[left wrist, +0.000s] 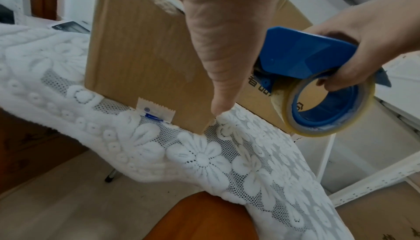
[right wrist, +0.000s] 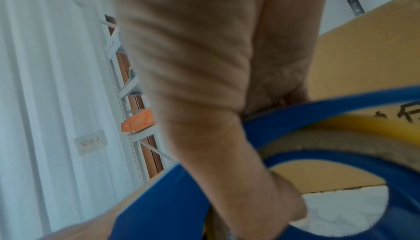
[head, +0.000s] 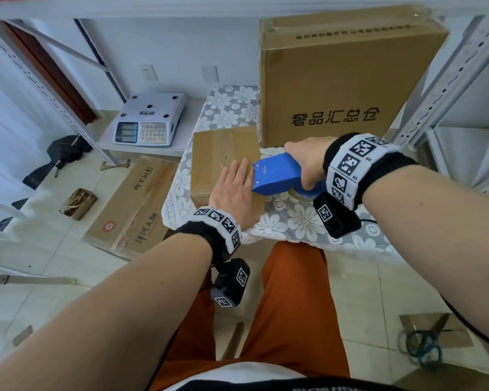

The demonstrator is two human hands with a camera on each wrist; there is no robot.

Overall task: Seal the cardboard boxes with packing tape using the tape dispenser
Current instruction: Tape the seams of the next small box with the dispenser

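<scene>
- The small cardboard box (head: 223, 162) lies flat on the white lace tablecloth (head: 302, 221), at the near-left part of the table, with glossy tape already along its top.
- The left hand (head: 233, 190) lies palm-down on the near right part of the box's top, fingers straight and spread a little, pressing it flat. In the left wrist view the thumb (left wrist: 223, 75) points down along the box's near side to its bottom corner.
- The blue tape dispenser (head: 277, 176) meets the box's right edge with its front end, right beside the left hand's fingertips.
- The right hand (head: 308, 159) grips the dispenser from above, fingers curled around its body; in the left wrist view one fingertip hooks into the core of the roll.
- The roll of clear packing tape (left wrist: 322, 107) sits on the dispenser's blue hub, hanging just off the box's right side above the tablecloth.
- A short piece of printed tape with a zigzag edge (left wrist: 155, 109) sticks to the bottom of the box's near side.
- A large cardboard box (head: 347, 77) with black printed characters stands upright behind the small one, on the far-right part of the table.
- To the left of the table, an electronic scale (head: 150, 119) rests on a low white shelf.
- A flattened printed carton (head: 136, 204) lies on the tiled floor below it.
- Grey metal shelving uprights (head: 446, 80) rise at the right.
</scene>
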